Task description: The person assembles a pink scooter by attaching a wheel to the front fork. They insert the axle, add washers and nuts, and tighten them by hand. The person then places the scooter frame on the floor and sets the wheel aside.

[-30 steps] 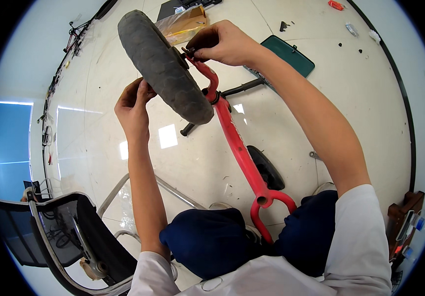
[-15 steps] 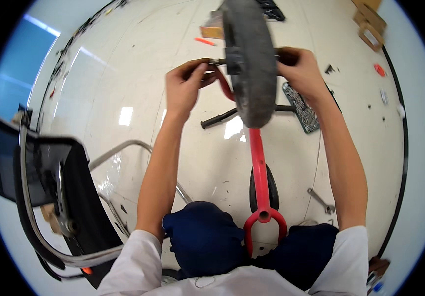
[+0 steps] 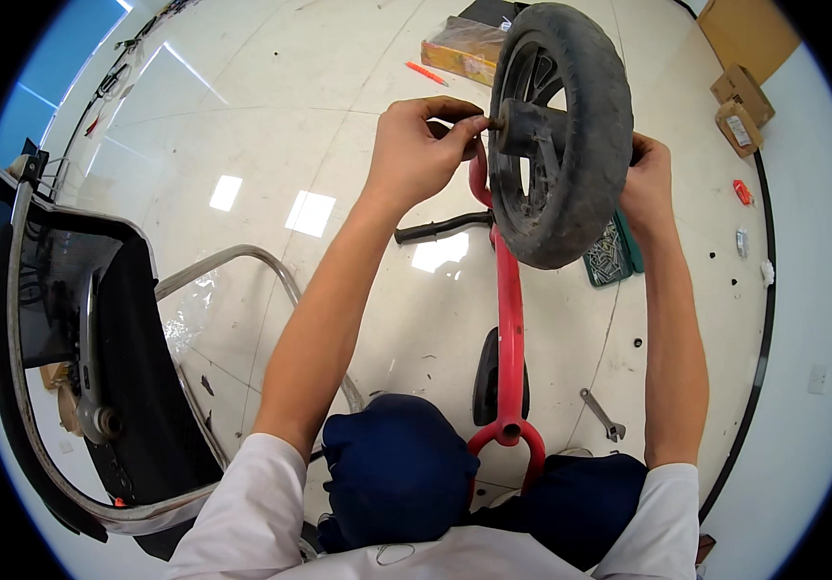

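A black-tyred wheel [image 3: 601,145] stands upright before me at the far end of a red bike frame [image 3: 510,319]. My left hand [image 3: 425,150] is closed, thumb and fingers pinching the end of the wheel's axle [image 3: 498,124] on the left of the hub. On the wheel's other side is my right hand [image 3: 650,184], fingers curled in behind the tyre. The tyre hides what those fingertips grip. A curved red piece of the frame [image 3: 480,179] shows below my left fingers. Lower down, a black handlebar grip [image 3: 430,232] sticks out to the left.
A green tray of screws [image 3: 609,256] lies right of the wheel, and an adjustable wrench [image 3: 602,415] nearer me. Left stands a black chair with a metal frame [image 3: 276,259]. Beyond are a yellow box [image 3: 459,58], an orange pen-like stick [image 3: 426,73] and cardboard boxes [image 3: 743,106].
The wheel now sits further right in view and turned, showing its spoked left face. Both hands have shifted right with it; the left still pinches the axle end.
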Demonstrator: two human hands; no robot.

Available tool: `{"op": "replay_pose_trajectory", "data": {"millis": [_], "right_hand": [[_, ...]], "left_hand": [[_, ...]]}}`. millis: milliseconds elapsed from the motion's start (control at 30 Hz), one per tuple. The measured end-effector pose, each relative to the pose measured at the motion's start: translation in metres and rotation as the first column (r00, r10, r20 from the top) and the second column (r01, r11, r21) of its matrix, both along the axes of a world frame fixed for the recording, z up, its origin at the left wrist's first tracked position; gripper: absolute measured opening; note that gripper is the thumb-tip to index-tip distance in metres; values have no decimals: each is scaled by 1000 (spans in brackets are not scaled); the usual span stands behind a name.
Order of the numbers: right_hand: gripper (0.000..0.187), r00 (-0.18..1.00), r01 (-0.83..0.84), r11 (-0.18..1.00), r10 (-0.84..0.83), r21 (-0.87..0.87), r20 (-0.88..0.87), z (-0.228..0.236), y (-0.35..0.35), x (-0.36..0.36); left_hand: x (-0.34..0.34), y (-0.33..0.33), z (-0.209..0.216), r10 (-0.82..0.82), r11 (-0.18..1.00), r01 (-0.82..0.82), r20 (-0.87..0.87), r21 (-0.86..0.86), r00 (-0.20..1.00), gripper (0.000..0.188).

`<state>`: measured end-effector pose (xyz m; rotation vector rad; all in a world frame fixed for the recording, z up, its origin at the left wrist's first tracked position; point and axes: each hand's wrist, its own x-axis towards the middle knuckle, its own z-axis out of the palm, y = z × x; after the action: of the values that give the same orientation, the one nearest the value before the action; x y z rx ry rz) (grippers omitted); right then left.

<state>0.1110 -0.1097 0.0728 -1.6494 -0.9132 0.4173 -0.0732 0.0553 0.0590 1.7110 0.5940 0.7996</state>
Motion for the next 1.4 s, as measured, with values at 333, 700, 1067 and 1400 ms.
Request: {"op": "replay_pose_trajectory", "data": {"millis": [333,700,1067,1400], "right_hand": [[29,978,130,985,-108,117,-176,-20,0,-7],[27,829,224,920,-6,321,-559,-37,0,2],[17,838,124,953,49,277,-543,-53,5,33],[23,967,-52,982,95,183,-237,-1,4,1]], "left_hand": [[-4,-1,6,-46,996,52,-73,74,996,22],[8,13,20,-137,837,216,-189,504,972,19],[1,-5,4,-73,554,67,-32,830,997,15],[-3,27,11,-96,772,105,-49,627,994,19]]}}
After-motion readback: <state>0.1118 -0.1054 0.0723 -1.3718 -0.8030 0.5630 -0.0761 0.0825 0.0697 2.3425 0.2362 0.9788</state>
